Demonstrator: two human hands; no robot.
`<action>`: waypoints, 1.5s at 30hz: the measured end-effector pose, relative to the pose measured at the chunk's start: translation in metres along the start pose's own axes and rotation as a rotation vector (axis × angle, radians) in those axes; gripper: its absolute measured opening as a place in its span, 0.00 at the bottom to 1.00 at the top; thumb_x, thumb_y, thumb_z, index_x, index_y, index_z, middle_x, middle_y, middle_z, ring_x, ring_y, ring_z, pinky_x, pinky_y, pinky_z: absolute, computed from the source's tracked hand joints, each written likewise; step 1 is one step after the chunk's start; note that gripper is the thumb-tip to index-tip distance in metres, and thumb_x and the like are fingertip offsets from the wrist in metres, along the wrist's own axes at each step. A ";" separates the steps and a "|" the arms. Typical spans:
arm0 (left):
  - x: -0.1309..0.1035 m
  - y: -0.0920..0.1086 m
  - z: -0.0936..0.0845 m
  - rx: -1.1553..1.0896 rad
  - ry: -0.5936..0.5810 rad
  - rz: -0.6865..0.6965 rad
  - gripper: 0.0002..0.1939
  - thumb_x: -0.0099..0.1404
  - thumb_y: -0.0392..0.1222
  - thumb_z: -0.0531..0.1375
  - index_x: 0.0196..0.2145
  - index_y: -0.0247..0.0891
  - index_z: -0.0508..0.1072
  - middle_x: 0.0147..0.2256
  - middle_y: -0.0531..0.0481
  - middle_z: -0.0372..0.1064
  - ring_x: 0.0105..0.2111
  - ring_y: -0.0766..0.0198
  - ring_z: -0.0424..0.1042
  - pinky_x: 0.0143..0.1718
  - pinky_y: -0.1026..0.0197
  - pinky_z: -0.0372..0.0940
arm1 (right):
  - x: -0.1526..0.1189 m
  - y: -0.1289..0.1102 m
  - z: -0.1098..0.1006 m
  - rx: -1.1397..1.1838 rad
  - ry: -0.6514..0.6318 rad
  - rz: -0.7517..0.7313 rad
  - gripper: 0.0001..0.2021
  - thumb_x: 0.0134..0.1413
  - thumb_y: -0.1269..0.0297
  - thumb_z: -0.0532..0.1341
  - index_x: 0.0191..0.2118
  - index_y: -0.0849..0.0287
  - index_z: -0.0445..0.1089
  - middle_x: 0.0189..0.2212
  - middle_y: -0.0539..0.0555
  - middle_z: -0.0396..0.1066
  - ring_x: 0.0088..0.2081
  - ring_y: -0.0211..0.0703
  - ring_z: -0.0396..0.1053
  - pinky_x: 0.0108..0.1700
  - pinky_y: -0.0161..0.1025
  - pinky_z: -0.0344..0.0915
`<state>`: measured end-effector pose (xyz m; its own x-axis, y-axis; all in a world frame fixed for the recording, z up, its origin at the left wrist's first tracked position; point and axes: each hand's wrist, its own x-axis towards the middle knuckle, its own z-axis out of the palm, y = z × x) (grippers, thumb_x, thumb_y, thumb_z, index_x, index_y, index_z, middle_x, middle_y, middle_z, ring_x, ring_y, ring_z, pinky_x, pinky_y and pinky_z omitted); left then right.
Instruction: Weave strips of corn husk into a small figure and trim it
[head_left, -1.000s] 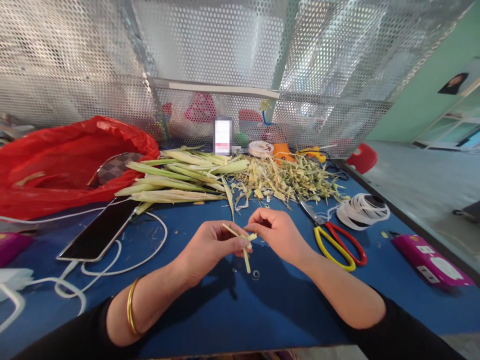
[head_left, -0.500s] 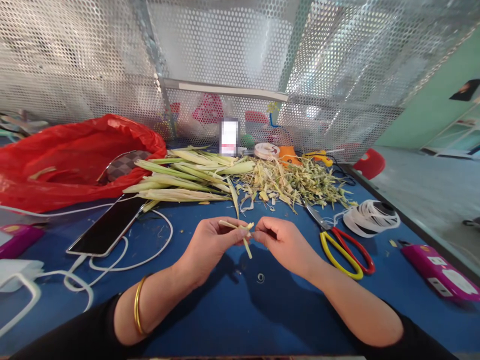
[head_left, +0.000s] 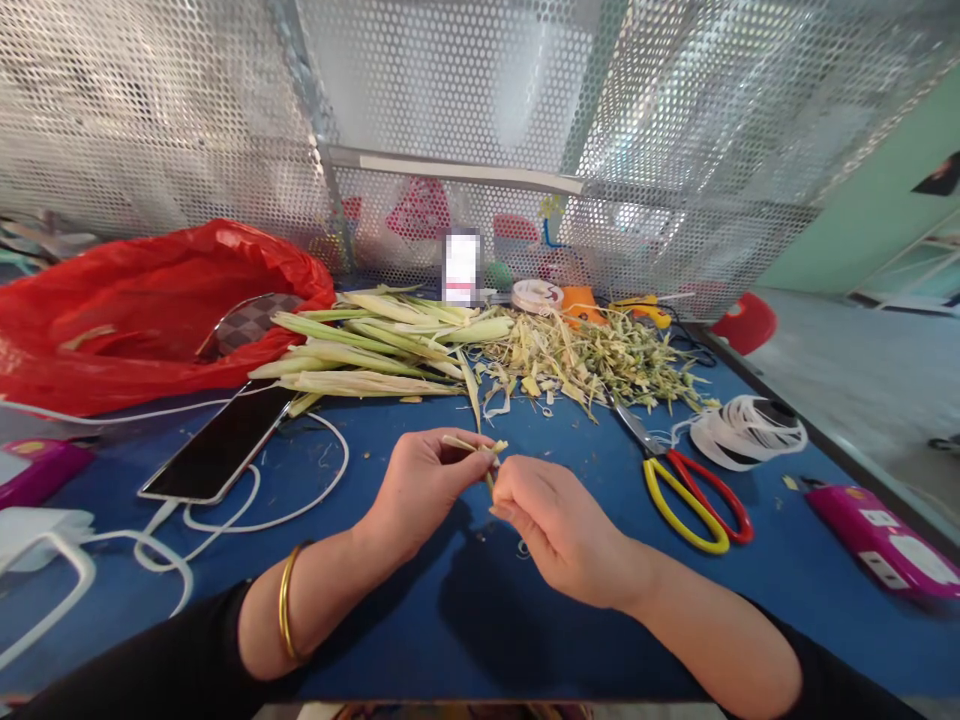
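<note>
My left hand (head_left: 424, 487) pinches a small bundle of pale green husk strips (head_left: 500, 447) between thumb and fingers, above the blue table. Against the bundle's right side is my right hand (head_left: 559, 520), its fingers curled closed at the lower strip; what they grip is hidden behind them. Long pale green husks (head_left: 375, 345) lie in a pile beyond my hands. Right of them spreads a heap of small husk scraps (head_left: 600, 360). Scissors with yellow and red handles (head_left: 686, 495) rest on the table to the right of my right hand.
On the left are a red plastic bag (head_left: 150, 320), a phone (head_left: 221, 445) and white cables (head_left: 341, 460). A spool of white thread (head_left: 746, 432) and a magenta power strip (head_left: 881, 540) stand right. A perforated metal screen (head_left: 450, 90) rises behind the table.
My right hand has turned and moved down and slightly left, now covering the lower strip. My left hand keeps its pinch on the bundle. The view has shifted slightly.
</note>
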<state>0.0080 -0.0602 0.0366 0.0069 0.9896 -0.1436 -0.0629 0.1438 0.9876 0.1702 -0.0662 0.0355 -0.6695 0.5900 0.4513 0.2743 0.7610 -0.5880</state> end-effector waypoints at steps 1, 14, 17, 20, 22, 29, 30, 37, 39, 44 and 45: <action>0.000 0.000 0.000 0.017 0.001 0.008 0.05 0.48 0.38 0.66 0.24 0.35 0.78 0.25 0.50 0.75 0.26 0.65 0.71 0.29 0.66 0.65 | 0.000 -0.001 0.000 -0.035 -0.001 -0.038 0.09 0.61 0.72 0.48 0.29 0.56 0.53 0.24 0.48 0.56 0.27 0.38 0.54 0.30 0.36 0.53; 0.003 -0.011 -0.007 0.273 -0.169 0.053 0.03 0.49 0.36 0.62 0.24 0.35 0.73 0.18 0.56 0.67 0.20 0.70 0.63 0.21 0.68 0.55 | 0.003 -0.002 -0.004 0.229 0.025 0.134 0.09 0.64 0.67 0.49 0.31 0.57 0.60 0.29 0.51 0.66 0.30 0.38 0.63 0.34 0.36 0.60; -0.001 -0.011 -0.003 0.296 -0.304 0.015 0.03 0.49 0.36 0.62 0.22 0.35 0.71 0.16 0.58 0.62 0.18 0.73 0.58 0.19 0.69 0.50 | 0.010 0.001 -0.010 0.296 0.170 0.160 0.10 0.62 0.68 0.52 0.28 0.57 0.61 0.31 0.52 0.65 0.34 0.38 0.64 0.39 0.37 0.61; -0.008 -0.006 0.001 0.307 -0.425 -0.044 0.02 0.50 0.36 0.62 0.24 0.35 0.72 0.17 0.57 0.64 0.18 0.73 0.58 0.20 0.69 0.51 | 0.016 0.009 -0.013 0.310 0.224 0.244 0.11 0.59 0.69 0.54 0.25 0.58 0.61 0.31 0.52 0.65 0.33 0.37 0.63 0.37 0.36 0.60; -0.011 -0.001 0.002 0.322 -0.464 -0.037 0.04 0.50 0.37 0.63 0.25 0.34 0.73 0.18 0.55 0.67 0.19 0.72 0.61 0.21 0.68 0.53 | 0.017 0.018 -0.013 0.306 0.220 0.350 0.10 0.58 0.68 0.55 0.25 0.58 0.61 0.30 0.50 0.64 0.30 0.36 0.62 0.33 0.35 0.58; -0.008 0.006 -0.004 0.151 -0.318 0.061 0.10 0.52 0.41 0.66 0.33 0.36 0.75 0.26 0.51 0.75 0.25 0.67 0.70 0.27 0.67 0.62 | 0.008 0.045 -0.002 0.079 0.067 0.579 0.11 0.56 0.67 0.55 0.22 0.59 0.60 0.20 0.46 0.57 0.24 0.35 0.56 0.28 0.34 0.51; -0.007 0.005 -0.005 0.135 -0.277 0.070 0.11 0.52 0.41 0.66 0.34 0.36 0.76 0.27 0.50 0.76 0.26 0.66 0.71 0.29 0.66 0.63 | 0.007 0.045 -0.002 0.031 0.017 0.567 0.11 0.55 0.68 0.55 0.22 0.59 0.60 0.21 0.46 0.58 0.25 0.36 0.56 0.28 0.34 0.51; 0.006 0.002 -0.009 0.149 0.068 0.114 0.10 0.50 0.43 0.67 0.29 0.35 0.78 0.24 0.50 0.75 0.24 0.65 0.71 0.26 0.67 0.63 | 0.004 0.021 -0.022 -0.025 -0.251 0.354 0.11 0.60 0.70 0.52 0.25 0.58 0.61 0.27 0.49 0.62 0.28 0.36 0.61 0.33 0.35 0.57; 0.008 0.003 -0.009 0.130 0.082 0.099 0.09 0.50 0.43 0.66 0.29 0.35 0.78 0.24 0.51 0.75 0.25 0.66 0.71 0.27 0.67 0.63 | 0.005 0.013 -0.026 0.064 -0.126 0.240 0.11 0.63 0.68 0.50 0.27 0.58 0.60 0.33 0.53 0.63 0.32 0.38 0.62 0.37 0.37 0.59; 0.007 -0.001 -0.008 0.170 -0.003 0.071 0.10 0.51 0.43 0.66 0.29 0.34 0.77 0.23 0.50 0.75 0.23 0.65 0.70 0.25 0.66 0.62 | 0.004 0.006 -0.018 0.377 0.022 0.179 0.12 0.66 0.66 0.47 0.30 0.57 0.60 0.33 0.54 0.66 0.34 0.38 0.66 0.38 0.38 0.62; 0.006 -0.002 -0.007 0.192 -0.005 0.081 0.11 0.51 0.44 0.65 0.29 0.34 0.77 0.23 0.50 0.75 0.23 0.65 0.70 0.25 0.66 0.62 | 0.004 0.005 -0.015 0.368 0.001 0.187 0.12 0.65 0.66 0.47 0.29 0.57 0.59 0.29 0.52 0.65 0.30 0.37 0.64 0.35 0.37 0.61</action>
<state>0.0009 -0.0545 0.0330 0.0149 0.9979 -0.0637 0.1277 0.0613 0.9899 0.1792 -0.0560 0.0442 -0.6309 0.7092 0.3148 0.1253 0.4935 -0.8607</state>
